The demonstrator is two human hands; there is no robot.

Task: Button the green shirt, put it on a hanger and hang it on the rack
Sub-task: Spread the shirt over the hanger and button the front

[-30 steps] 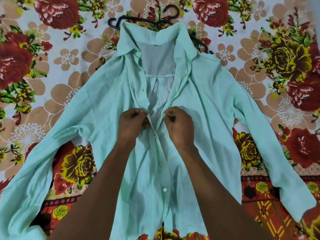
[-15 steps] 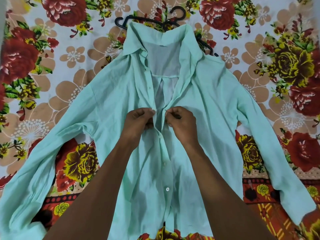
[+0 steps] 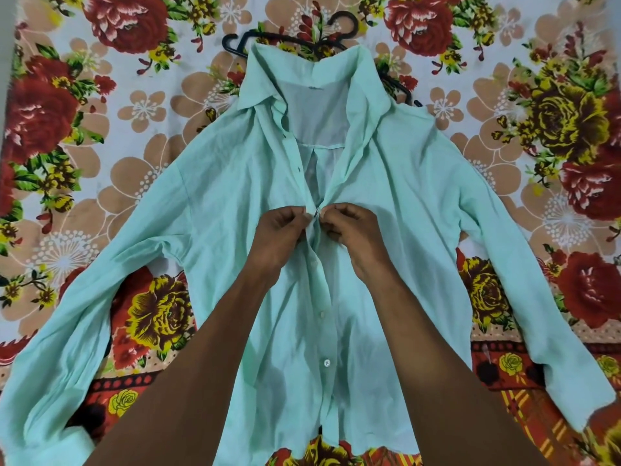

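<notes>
A pale green shirt (image 3: pixel 218 210) lies face up with its sleeves spread wide on a flowered bedsheet. Its lower front is closed, with white buttons showing down the placket; the chest and collar lie open. My left hand (image 3: pixel 280 235) pinches the left front edge at mid-chest. My right hand (image 3: pixel 353 232) pinches the right front edge directly opposite. The fingertips of both hands meet at the placket, pressing the two edges together. A black hanger (image 3: pixel 268 38) lies under the collar, its hook and left arm sticking out above the shirt.
The flowered bedsheet (image 3: pixel 100 136) covers the whole surface around the shirt. The left cuff lies at the lower left corner, the right cuff near the lower right edge. No rack is in view.
Both hands have moved slightly up the placket and closer together, drawing the two front edges shut at mid-chest. The shirt and hanger lie as before.
</notes>
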